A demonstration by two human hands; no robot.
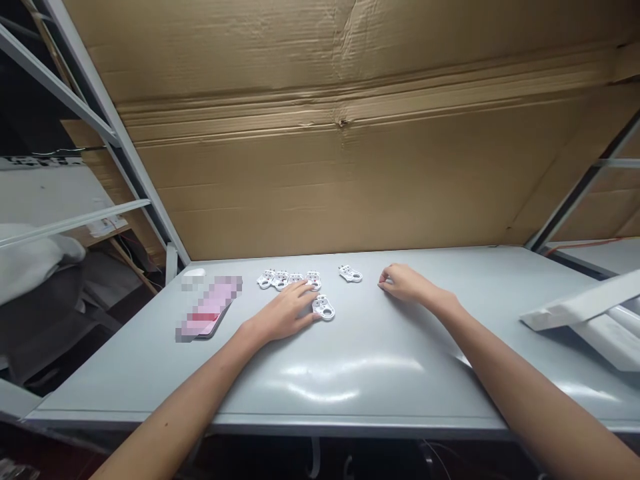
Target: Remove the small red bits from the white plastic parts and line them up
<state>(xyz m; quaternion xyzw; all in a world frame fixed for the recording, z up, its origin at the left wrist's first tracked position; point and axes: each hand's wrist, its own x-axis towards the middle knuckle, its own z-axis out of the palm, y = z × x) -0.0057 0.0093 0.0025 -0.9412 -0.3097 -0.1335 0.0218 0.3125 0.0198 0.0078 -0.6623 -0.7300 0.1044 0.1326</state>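
Several small white plastic parts lie on a grey table (350,360). A row of them (280,279) sits at the far middle, one single part (350,273) lies to the right of the row, and another part (324,307) lies nearer me. My left hand (285,310) rests flat on the table with fingers stretched out, fingertips touching the row and the nearer part. My right hand (403,283) rests on the table right of the single part, fingers curled inward; I cannot make out anything in them.
A pink phone-like object (207,310) lies left of the parts, with a small white oval thing (194,272) behind it. Cardboard sheets (350,167) wall off the back. White angled strips (590,313) lie at the right. Metal shelf frames stand on both sides.
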